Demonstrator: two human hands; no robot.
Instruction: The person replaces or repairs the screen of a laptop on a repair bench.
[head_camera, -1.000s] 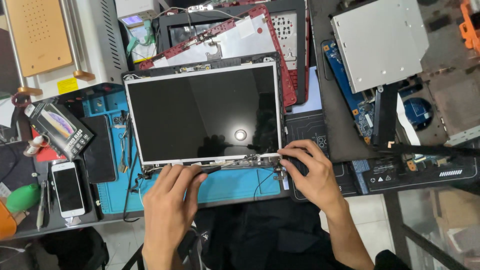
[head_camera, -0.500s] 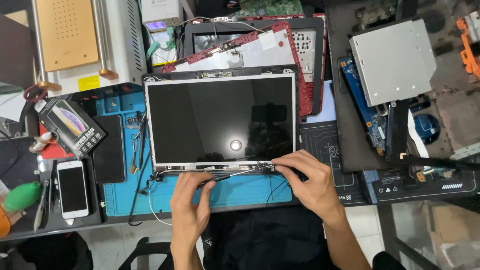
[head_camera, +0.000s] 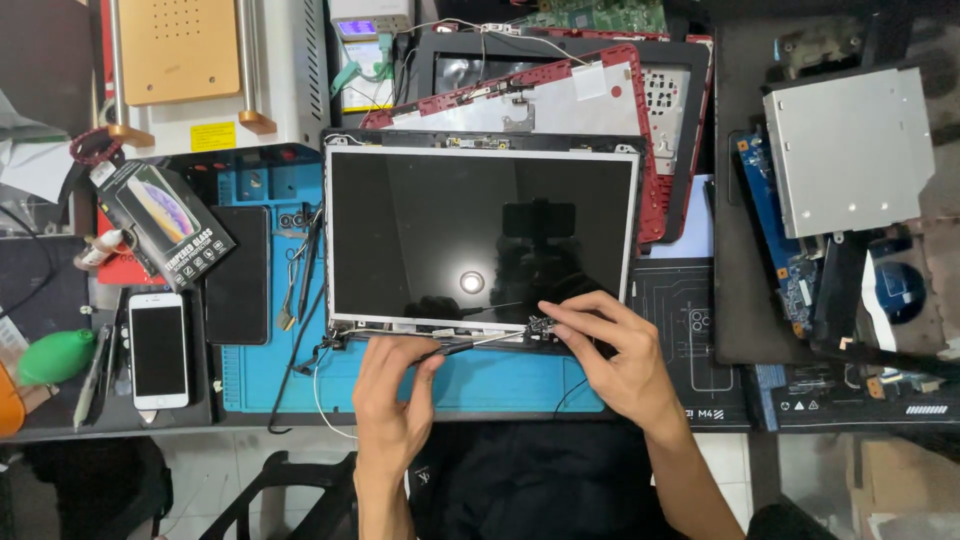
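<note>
From the head camera, one black rectangular laptop screen panel in its dark lid (head_camera: 480, 235) lies flat on one blue rubber repair mat (head_camera: 520, 380), in the middle of the cluttered dark worktop (head_camera: 735, 300). Two hands work at the panel's near edge. The left hand (head_camera: 395, 385) rests palm down on the mat, fingers bent and narrow, thumb and forefinger pinching a thin black-and-silver tweezer-like tool (head_camera: 470, 343) that lies along the hinge strip. The right hand (head_camera: 615, 350) arches over the panel's lower right corner, its fingertips (head_camera: 548, 312) pressed close together on a small cable connector (head_camera: 540, 325) (what exactly they grip is too small to tell). To the left lie two phones: one white smartphone (head_camera: 158, 350) with a dark screen and one black slab-like phone (head_camera: 238, 275), beside one black screen-protector box (head_camera: 165, 225) and one green rubber air blower (head_camera: 55, 358). One red laptop shell (head_camera: 560, 100) sits behind the panel, and one silver metal optical drive (head_camera: 850, 150) lies at far right
</note>
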